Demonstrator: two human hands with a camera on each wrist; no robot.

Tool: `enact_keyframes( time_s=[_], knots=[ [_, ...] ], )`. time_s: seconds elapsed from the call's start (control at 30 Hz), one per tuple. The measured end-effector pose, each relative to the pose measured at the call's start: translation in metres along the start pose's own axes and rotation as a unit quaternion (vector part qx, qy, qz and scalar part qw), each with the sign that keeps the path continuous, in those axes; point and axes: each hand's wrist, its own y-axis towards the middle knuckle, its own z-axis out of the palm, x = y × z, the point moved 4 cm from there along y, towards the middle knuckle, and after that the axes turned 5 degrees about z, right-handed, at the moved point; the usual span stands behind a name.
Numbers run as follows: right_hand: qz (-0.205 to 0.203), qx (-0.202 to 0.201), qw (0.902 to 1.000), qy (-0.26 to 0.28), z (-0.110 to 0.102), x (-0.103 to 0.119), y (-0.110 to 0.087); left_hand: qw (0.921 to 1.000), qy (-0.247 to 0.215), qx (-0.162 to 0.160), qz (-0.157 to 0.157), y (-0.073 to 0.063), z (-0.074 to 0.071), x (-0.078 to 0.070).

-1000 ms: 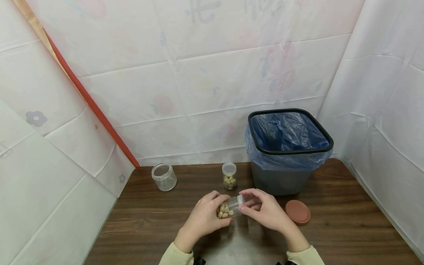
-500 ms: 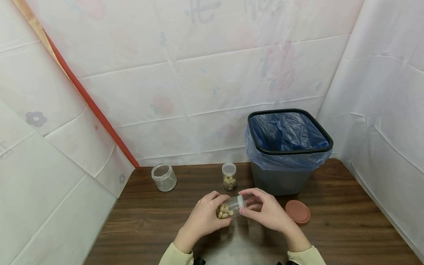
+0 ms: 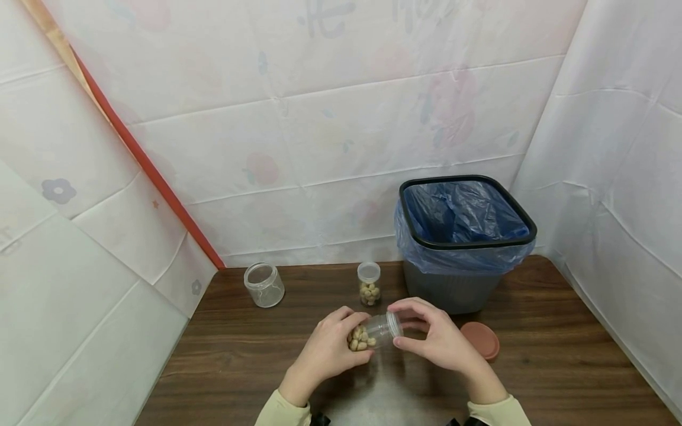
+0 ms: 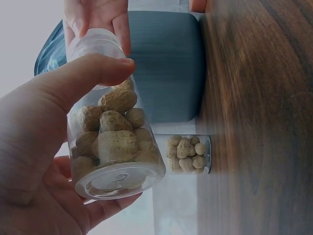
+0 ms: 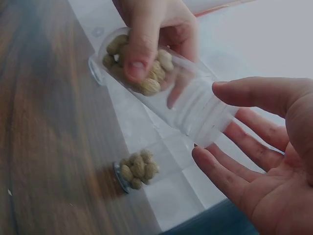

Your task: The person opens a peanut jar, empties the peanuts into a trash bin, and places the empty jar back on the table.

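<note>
One tipped peanut jar (image 3: 377, 332): left grip (image 3: 334, 343) curled round it, right grip (image 3: 434, 338) spread about its ridged end (image 3: 394, 325).

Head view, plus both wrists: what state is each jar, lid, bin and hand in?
Held jar: tipped, peanuts inside
Cap: at the held jar's mouth; seated or loose, cannot tell
Standing jar: upright, capped, partly filled
Wide jar: upright, uncapped, no contents visible
Bin: open, lined with blue bag
Red lid: flat on table
Left hand: grips held jar
Right hand: pinches cap
</note>
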Motion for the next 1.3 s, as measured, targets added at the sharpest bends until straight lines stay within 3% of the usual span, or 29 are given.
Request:
enact_keyframes(
  time_s=[0.27, 0.43, 0.67, 0.83, 1.3],
  knots=[
    [0.01, -0.018, 0.9994, -0.028, -0.021, 0.002, -0.006, 1.0, -0.003, -0.004, -0.002, -0.001, -0.001, 0.002],
    [0.038, -0.028, 0.9957, -0.08, -0.034, -0.004, -0.01, 0.9999, 0.005, -0.012, -0.005, -0.001, -0.003, 0.003],
    [0.058, 0.008, 0.9773, -0.204, -0.044, -0.022, -0.013, 0.9997, 0.015, -0.016, -0.006, -0.001, -0.003, 0.004],
    [0.082, 0.034, 0.9626, -0.256, -0.039, -0.036, -0.012, 0.9997, 0.018, -0.017, -0.005, -0.001, -0.003, 0.005],
    [0.153, 0.056, 0.9446, -0.285, -0.032, -0.052, -0.01, 0.9998, 0.013, -0.015, -0.006, -0.001, -0.003, 0.005]
  ],
)
